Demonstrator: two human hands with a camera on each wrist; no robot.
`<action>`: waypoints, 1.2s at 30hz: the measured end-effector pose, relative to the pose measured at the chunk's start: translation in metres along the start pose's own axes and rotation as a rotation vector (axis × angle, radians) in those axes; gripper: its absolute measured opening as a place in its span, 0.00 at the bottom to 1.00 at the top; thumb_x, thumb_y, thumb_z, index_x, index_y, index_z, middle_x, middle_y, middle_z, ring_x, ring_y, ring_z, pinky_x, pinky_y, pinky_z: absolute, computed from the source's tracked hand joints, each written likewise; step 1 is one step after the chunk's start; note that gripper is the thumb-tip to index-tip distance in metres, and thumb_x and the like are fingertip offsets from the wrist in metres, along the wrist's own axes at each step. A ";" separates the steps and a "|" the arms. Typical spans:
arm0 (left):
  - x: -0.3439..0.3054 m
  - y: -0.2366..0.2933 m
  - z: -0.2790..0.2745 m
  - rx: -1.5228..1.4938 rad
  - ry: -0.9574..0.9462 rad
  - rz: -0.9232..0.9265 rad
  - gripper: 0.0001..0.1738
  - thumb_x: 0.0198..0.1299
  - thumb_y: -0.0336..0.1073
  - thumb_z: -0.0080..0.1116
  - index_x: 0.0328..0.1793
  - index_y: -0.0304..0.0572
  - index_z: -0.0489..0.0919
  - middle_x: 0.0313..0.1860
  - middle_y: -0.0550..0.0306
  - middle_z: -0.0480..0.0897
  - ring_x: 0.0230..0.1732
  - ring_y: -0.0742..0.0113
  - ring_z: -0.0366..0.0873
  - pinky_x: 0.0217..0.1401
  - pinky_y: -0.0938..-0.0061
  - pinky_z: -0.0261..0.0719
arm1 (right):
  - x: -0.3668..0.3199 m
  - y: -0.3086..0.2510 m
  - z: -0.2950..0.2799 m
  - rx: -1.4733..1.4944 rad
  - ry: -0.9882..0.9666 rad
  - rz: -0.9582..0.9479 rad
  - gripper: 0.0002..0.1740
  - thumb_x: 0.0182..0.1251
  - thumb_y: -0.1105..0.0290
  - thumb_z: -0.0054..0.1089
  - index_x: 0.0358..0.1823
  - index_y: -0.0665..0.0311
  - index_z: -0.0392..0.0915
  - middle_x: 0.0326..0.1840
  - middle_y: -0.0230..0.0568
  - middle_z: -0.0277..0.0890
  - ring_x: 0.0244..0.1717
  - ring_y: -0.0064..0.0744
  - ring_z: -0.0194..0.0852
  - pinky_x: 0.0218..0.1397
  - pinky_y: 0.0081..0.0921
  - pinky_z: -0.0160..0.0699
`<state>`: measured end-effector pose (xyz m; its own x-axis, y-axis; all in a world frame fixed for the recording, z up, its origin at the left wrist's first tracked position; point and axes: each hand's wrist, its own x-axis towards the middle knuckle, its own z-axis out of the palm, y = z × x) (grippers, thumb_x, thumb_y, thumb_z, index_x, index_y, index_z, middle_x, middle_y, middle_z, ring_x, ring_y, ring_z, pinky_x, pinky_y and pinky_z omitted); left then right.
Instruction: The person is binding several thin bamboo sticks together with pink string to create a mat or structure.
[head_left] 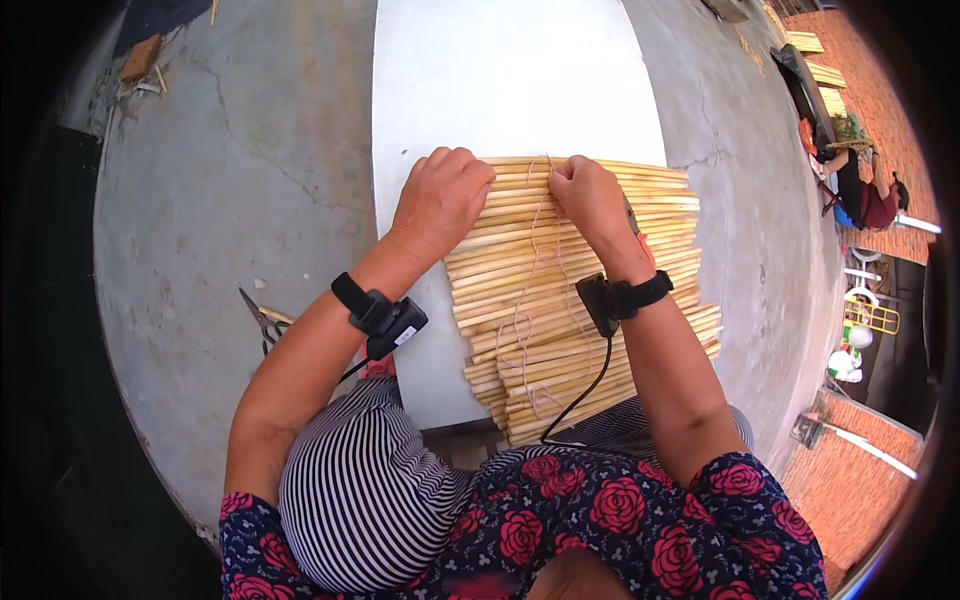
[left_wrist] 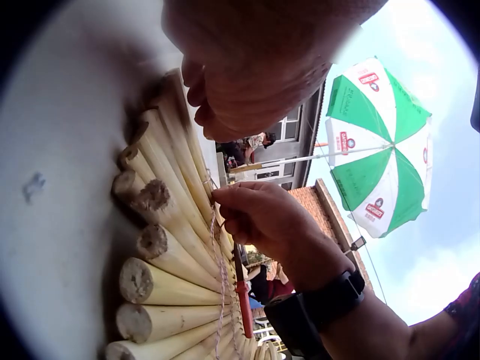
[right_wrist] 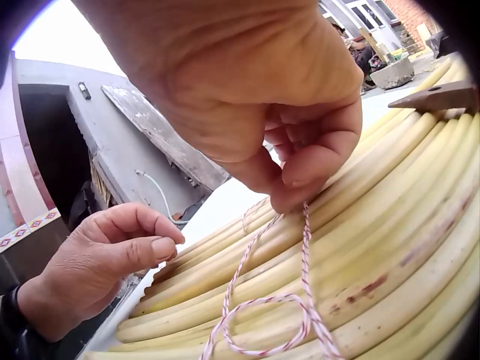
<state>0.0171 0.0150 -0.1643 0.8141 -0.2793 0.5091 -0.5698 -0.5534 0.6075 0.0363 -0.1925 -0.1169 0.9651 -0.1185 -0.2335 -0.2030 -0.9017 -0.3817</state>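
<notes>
Many pale, peeled sticks lie side by side as a mat, with red-and-white twine running across them in loops. My right hand pinches the twine between thumb and forefinger, close over the far sticks, as the right wrist view shows. At the left ends of the far sticks is my left hand, fingers loosely curled. In the right wrist view the left thumb and forefinger come near each other with nothing visible between them. A knife with a red handle lies on the sticks beyond the right hand.
Under the sticks is a long white table. Scissors with dark blades are at the left, below table height. A brick lies on the concrete floor. Another person sits at the right, and a green-and-white umbrella stands behind.
</notes>
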 end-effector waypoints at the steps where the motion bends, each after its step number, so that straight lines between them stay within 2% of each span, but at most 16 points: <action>1: 0.001 -0.001 0.001 0.004 -0.001 0.004 0.05 0.55 0.27 0.62 0.36 0.43 0.78 0.33 0.58 0.77 0.39 0.57 0.74 0.44 0.64 0.74 | 0.000 0.000 0.002 -0.045 0.031 -0.031 0.12 0.64 0.64 0.57 0.33 0.66 0.79 0.25 0.50 0.81 0.29 0.43 0.82 0.40 0.36 0.80; 4: 0.001 0.000 0.005 0.029 -0.028 0.027 0.05 0.55 0.27 0.62 0.37 0.44 0.78 0.34 0.59 0.76 0.39 0.58 0.74 0.44 0.65 0.74 | -0.006 0.000 -0.010 0.164 -0.066 0.061 0.10 0.64 0.65 0.57 0.31 0.66 0.78 0.23 0.47 0.79 0.27 0.38 0.81 0.36 0.31 0.79; 7: 0.002 -0.002 0.008 0.124 -0.070 0.068 0.05 0.54 0.28 0.63 0.36 0.45 0.78 0.35 0.60 0.75 0.39 0.59 0.73 0.43 0.66 0.73 | -0.041 0.000 -0.041 0.274 -0.099 0.095 0.09 0.63 0.67 0.58 0.31 0.66 0.77 0.22 0.45 0.78 0.25 0.36 0.79 0.34 0.31 0.78; 10: 0.006 -0.004 0.011 0.141 -0.071 0.104 0.06 0.53 0.28 0.63 0.36 0.46 0.78 0.34 0.61 0.75 0.39 0.60 0.73 0.43 0.66 0.73 | -0.072 0.020 -0.050 0.147 -0.137 0.029 0.09 0.63 0.68 0.59 0.32 0.67 0.78 0.21 0.44 0.77 0.24 0.34 0.77 0.33 0.32 0.76; 13: 0.009 -0.005 0.008 0.136 -0.113 0.134 0.05 0.53 0.29 0.61 0.37 0.46 0.78 0.34 0.60 0.74 0.39 0.60 0.73 0.42 0.66 0.73 | -0.095 0.039 -0.045 -0.054 -0.074 -0.072 0.10 0.64 0.66 0.61 0.33 0.67 0.79 0.20 0.43 0.76 0.22 0.32 0.75 0.31 0.31 0.74; 16: 0.010 -0.005 0.008 0.182 -0.170 0.143 0.04 0.53 0.29 0.59 0.35 0.45 0.77 0.34 0.60 0.74 0.39 0.60 0.73 0.41 0.66 0.74 | -0.098 0.045 -0.037 0.149 0.060 -0.062 0.13 0.64 0.62 0.64 0.33 0.65 0.79 0.20 0.41 0.75 0.21 0.31 0.72 0.28 0.30 0.71; 19: 0.011 -0.003 0.007 0.205 -0.202 0.173 0.02 0.52 0.30 0.57 0.32 0.44 0.76 0.35 0.60 0.74 0.39 0.60 0.73 0.41 0.67 0.75 | -0.090 0.031 -0.036 0.225 0.055 0.055 0.15 0.66 0.60 0.65 0.31 0.65 0.79 0.19 0.36 0.72 0.19 0.24 0.68 0.25 0.25 0.67; 23: 0.012 -0.003 0.007 0.217 -0.216 0.169 0.01 0.52 0.30 0.56 0.31 0.44 0.75 0.34 0.59 0.73 0.39 0.60 0.73 0.40 0.67 0.76 | -0.079 0.023 -0.018 0.578 -0.019 0.106 0.14 0.68 0.62 0.65 0.30 0.66 0.77 0.18 0.25 0.68 0.20 0.13 0.61 0.22 0.17 0.60; 26: 0.012 0.000 0.008 0.220 -0.214 0.141 0.01 0.52 0.30 0.56 0.31 0.44 0.75 0.34 0.59 0.73 0.38 0.60 0.73 0.40 0.67 0.76 | -0.076 0.004 -0.011 0.590 -0.053 0.156 0.14 0.68 0.62 0.65 0.31 0.66 0.77 0.18 0.26 0.68 0.20 0.13 0.61 0.22 0.16 0.61; 30: 0.013 -0.001 0.009 0.203 -0.210 0.102 0.02 0.53 0.31 0.56 0.30 0.44 0.75 0.34 0.59 0.73 0.38 0.59 0.73 0.40 0.67 0.77 | -0.063 0.004 0.013 0.587 0.006 0.090 0.12 0.68 0.62 0.64 0.34 0.64 0.78 0.18 0.27 0.70 0.21 0.14 0.63 0.25 0.18 0.66; 36: 0.013 -0.004 0.014 0.127 -0.151 0.080 0.03 0.53 0.30 0.59 0.31 0.43 0.76 0.33 0.58 0.72 0.38 0.58 0.73 0.40 0.66 0.76 | -0.060 0.004 0.031 0.641 0.044 0.135 0.10 0.69 0.64 0.61 0.45 0.61 0.83 0.21 0.29 0.76 0.23 0.15 0.68 0.28 0.19 0.71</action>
<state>0.0314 0.0027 -0.1688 0.7795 -0.4355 0.4502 -0.6227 -0.6164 0.4820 -0.0278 -0.1763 -0.1317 0.9274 -0.2427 -0.2848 -0.3679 -0.4531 -0.8120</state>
